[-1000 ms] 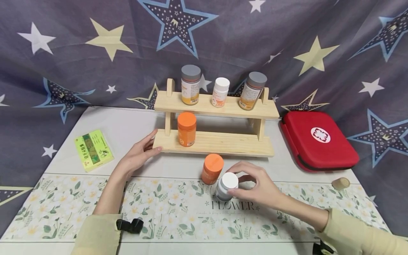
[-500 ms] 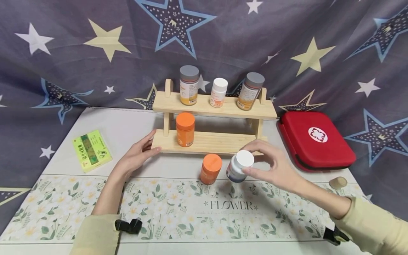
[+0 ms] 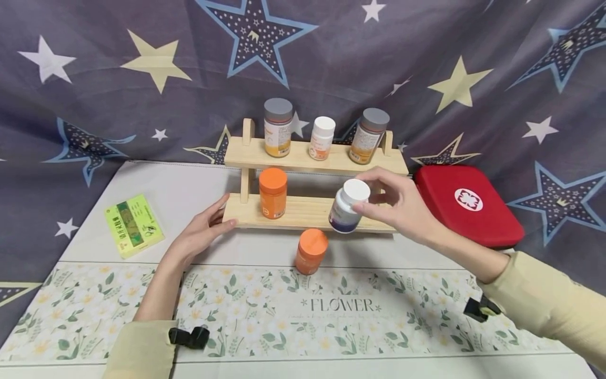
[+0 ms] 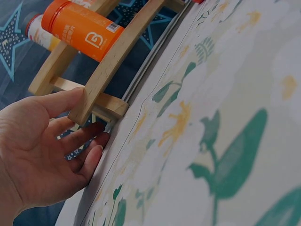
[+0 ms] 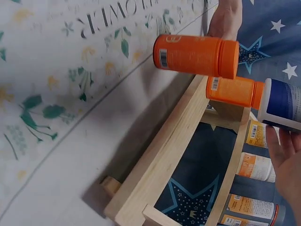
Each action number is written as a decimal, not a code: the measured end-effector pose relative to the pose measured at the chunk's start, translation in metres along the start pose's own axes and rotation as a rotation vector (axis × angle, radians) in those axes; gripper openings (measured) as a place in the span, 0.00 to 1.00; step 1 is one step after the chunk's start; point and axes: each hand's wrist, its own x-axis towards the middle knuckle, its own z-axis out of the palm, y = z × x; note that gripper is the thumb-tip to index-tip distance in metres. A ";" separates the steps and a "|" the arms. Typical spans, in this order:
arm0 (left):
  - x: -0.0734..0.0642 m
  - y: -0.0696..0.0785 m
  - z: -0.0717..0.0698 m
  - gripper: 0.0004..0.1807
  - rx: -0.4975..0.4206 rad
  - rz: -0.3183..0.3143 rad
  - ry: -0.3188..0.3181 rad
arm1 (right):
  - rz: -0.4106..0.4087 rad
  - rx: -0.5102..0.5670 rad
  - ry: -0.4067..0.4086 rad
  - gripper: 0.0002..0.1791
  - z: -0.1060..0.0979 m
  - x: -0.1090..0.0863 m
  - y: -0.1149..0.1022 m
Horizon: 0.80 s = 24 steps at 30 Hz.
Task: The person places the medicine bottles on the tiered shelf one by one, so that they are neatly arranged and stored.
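My right hand [image 3: 402, 202] pinches a white pill bottle [image 3: 344, 209] with a white cap and dark blue lower label. The bottle is held slightly tilted, in front of or over the lower board of a two-tier wooden rack [image 3: 307, 208]; contact with the board cannot be told. At the rack's left end, my left hand [image 3: 202, 234] holds the lower board, thumb at its front corner; the left wrist view shows the other fingers curled beside and below it. An orange bottle [image 3: 273, 195] stands on the lower board. Another orange bottle [image 3: 311, 252] stands on the table before the rack.
On the upper board stand two grey-capped jars [image 3: 278, 129] [image 3: 369, 137] and a small white bottle [image 3: 322, 139]. A red first-aid case [image 3: 473, 210] lies at the right, a green-yellow box [image 3: 134, 226] at the left. A starry cloth [image 3: 331, 52] hangs behind.
The white pill bottle, in my right hand, has risen from beside the front orange bottle to the lower board. My left hand keeps its place at the rack's end.
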 end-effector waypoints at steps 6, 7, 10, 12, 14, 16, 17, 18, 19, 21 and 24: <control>0.000 0.000 0.000 0.47 0.000 0.000 -0.004 | 0.034 -0.020 0.014 0.19 0.004 0.017 0.010; 0.000 0.000 0.001 0.47 -0.001 0.001 -0.004 | 0.038 -0.025 0.018 0.19 0.004 0.019 0.011; 0.000 0.000 0.001 0.47 -0.005 0.004 -0.003 | 0.046 -0.054 0.031 0.19 0.006 0.025 0.015; 0.000 0.000 0.001 0.47 -0.007 0.004 -0.002 | 0.054 -0.070 0.034 0.19 0.008 0.029 0.019; 0.000 0.000 0.000 0.47 -0.004 0.005 -0.001 | 0.064 -0.079 0.032 0.18 0.010 0.033 0.022; 0.000 0.000 0.000 0.47 0.000 0.006 -0.001 | 0.076 -0.072 0.029 0.19 0.012 0.037 0.025; 0.000 0.000 0.000 0.47 0.003 0.005 -0.001 | 0.082 -0.069 0.027 0.19 0.013 0.038 0.027; 0.000 0.000 0.000 0.47 0.005 0.005 0.000 | 0.090 -0.062 0.024 0.19 0.014 0.040 0.029; 0.000 0.000 0.000 0.47 0.007 0.005 0.000 | 0.097 -0.054 0.021 0.19 0.015 0.042 0.030; 0.000 0.000 0.000 0.47 0.004 0.004 0.001 | 0.110 -0.042 0.015 0.19 0.017 0.047 0.032; -0.001 0.000 0.000 0.47 0.000 0.001 0.001 | 0.122 -0.043 -0.002 0.19 0.019 0.053 0.035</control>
